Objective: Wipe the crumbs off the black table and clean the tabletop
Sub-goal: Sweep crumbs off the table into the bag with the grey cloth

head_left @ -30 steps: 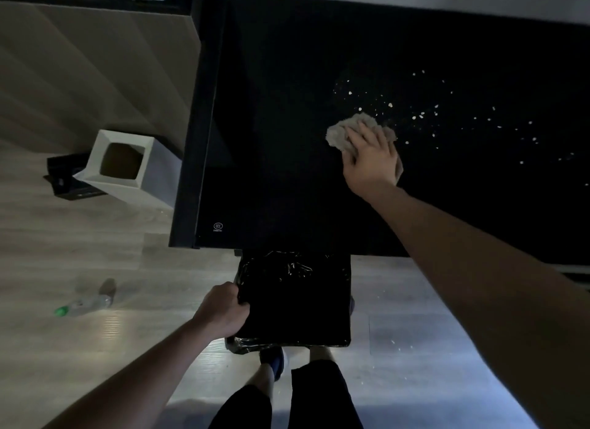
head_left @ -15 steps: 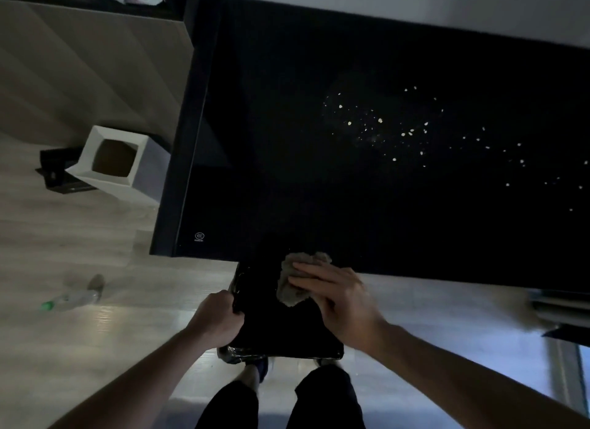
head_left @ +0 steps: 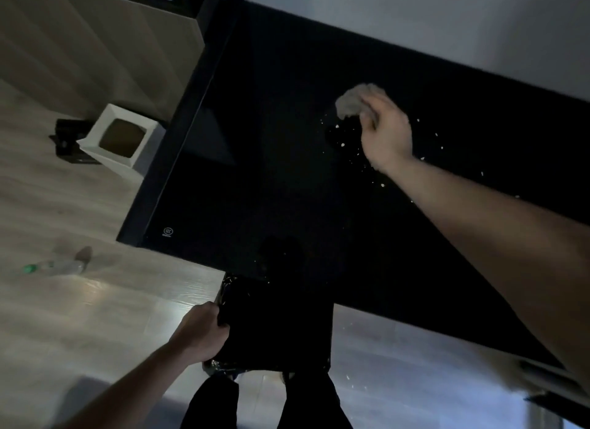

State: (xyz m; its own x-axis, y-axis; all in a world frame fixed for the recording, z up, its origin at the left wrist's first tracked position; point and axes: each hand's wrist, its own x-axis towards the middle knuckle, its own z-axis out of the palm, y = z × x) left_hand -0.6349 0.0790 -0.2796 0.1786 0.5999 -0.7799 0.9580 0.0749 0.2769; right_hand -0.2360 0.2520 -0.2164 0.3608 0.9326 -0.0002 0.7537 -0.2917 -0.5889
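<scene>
Head view, only one: I'm mid-sweep on the black worktop (head_left: pixel 287 173). My right hand (head_left: pixel 384 134) is out toward the far side, grip curled round a crumpled grey rag (head_left: pixel 354 101), rag down on or just above the surface, can't tell which with the blur. Pale crumbs (head_left: pixel 343 145) lie scattered just under and to the right of that hand, thinning out further right along the worktop. My left hand (head_left: pixel 201 332) has its grip clamped on the rim of a black-lined bin (head_left: pixel 274 326), held against the near edge of the worktop, below the surface. Step in hand, I'd say: gathering crumbs for a pull toward the bin. Next move calls for dragging the rag flat across the crumb patch toward the near edge, bin kept tight under the lip so nothing falls past; a few white specks already sit on the wood floor (head_left: pixel 95 301) beside the bin. Worktop is glossy, dark, crumbs stand out well. Plenty left to clear.
</scene>
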